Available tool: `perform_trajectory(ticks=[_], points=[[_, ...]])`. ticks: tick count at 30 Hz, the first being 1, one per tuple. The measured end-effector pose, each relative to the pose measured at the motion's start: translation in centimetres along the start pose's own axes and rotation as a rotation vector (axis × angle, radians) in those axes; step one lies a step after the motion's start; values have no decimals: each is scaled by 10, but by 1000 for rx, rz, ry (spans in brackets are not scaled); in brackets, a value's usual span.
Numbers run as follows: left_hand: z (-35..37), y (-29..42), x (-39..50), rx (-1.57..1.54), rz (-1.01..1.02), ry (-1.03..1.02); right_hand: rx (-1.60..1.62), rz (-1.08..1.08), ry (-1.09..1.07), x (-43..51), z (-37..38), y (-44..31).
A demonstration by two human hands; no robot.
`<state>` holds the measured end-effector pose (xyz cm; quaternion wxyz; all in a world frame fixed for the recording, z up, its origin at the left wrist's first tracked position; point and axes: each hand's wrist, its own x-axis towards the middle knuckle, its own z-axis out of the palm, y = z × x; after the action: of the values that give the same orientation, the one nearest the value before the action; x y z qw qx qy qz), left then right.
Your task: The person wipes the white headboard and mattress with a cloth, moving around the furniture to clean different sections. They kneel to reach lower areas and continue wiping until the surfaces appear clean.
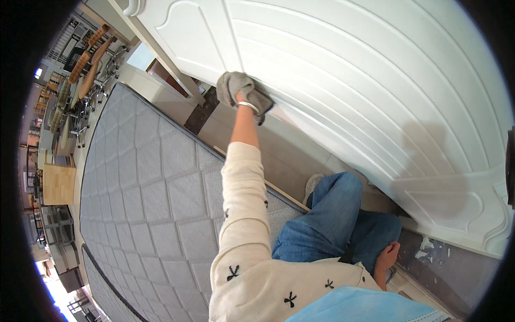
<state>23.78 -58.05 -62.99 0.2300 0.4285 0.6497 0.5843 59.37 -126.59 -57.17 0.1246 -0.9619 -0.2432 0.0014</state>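
My left hand [240, 98] reaches out and grips a crumpled grey-brown cloth [233, 85], which hides most of the fingers. The cloth lies against the lower edge of a white headboard [305, 72] with moulded panels and curved grooves. A pale bracelet [248, 106] circles that wrist. Curled and apparently holding nothing, my right hand [388, 255] rests by my bent knee in blue jeans [338, 217]. To my left a grey quilted mattress [161, 181] stretches away.
A narrow strip of tiled floor [249, 133] runs between mattress and headboard. Beyond the mattress stand several tan office chairs [90, 68] on wheels and a light wooden cabinet [59, 184]. A scuffed grey surface with peeling paint [426, 249] lies at the right.
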Motion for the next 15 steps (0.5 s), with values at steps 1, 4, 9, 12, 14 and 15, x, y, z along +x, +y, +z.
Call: perform_trajectory(ticks=[1,4,9,12,14,15], points=[[-6,-2,20,22,-23,6,25,-9,10,0,0,-1],[-15,-10,49,90,-29,1,73,-13,6,-1,-2,-5],[-14,-14,32,337,183,-126,-9,-30,10,0,-1,-14],[-13,-7,-23,367,351,-230,38,-40,8,6,6,-19],[-20,-7,-67,300,438,-276,29,-74,6,10,9,-21],[-23,-8,-84,265,475,-278,29,-91,-2,12,10,-21]])
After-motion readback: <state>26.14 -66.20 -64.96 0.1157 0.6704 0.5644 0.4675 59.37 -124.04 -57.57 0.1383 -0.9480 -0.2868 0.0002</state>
